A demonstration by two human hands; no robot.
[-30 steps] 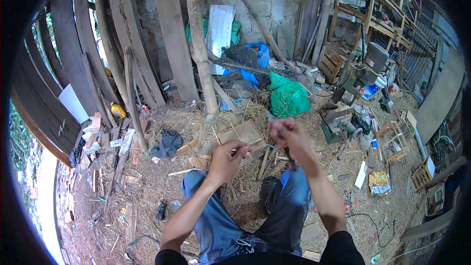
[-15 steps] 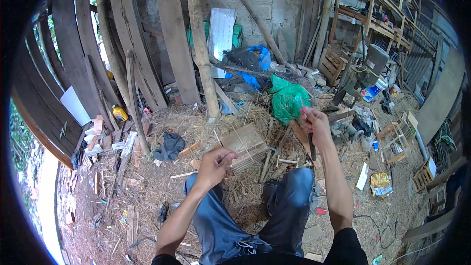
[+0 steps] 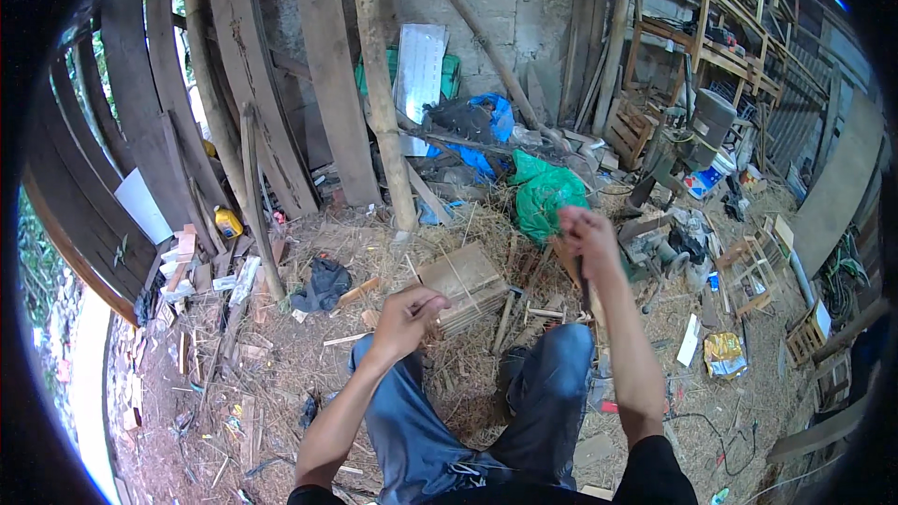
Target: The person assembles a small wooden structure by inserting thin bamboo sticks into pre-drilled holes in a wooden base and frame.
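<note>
Between and just beyond my knees lies a stack of thin wooden boards [image 3: 465,273], with a pale thin strip running across its top. At the stack's near left corner is my left hand [image 3: 404,325], its thumb and fingers pinched together. Whatever may be in that pinch is too small to make out. Above my right knee my right hand [image 3: 593,248] is closed around a dark narrow tool [image 3: 586,290], whose end sticks down below the fist. I cannot tell whether that end is a blade or a handle.
A green plastic sack [image 3: 547,189] lies beyond my right hand. Wooden posts [image 3: 383,112] and planks lean at the back and left. A dark plastic bag [image 3: 324,282] and a yellow bottle [image 3: 227,221] lie left. Wood scraps and straw litter the floor; a crate [image 3: 810,329] stands right.
My right hand has moved slightly left and nearer, the dark tool still in it. My left hand stays near the stack's corner, pinched as before.
</note>
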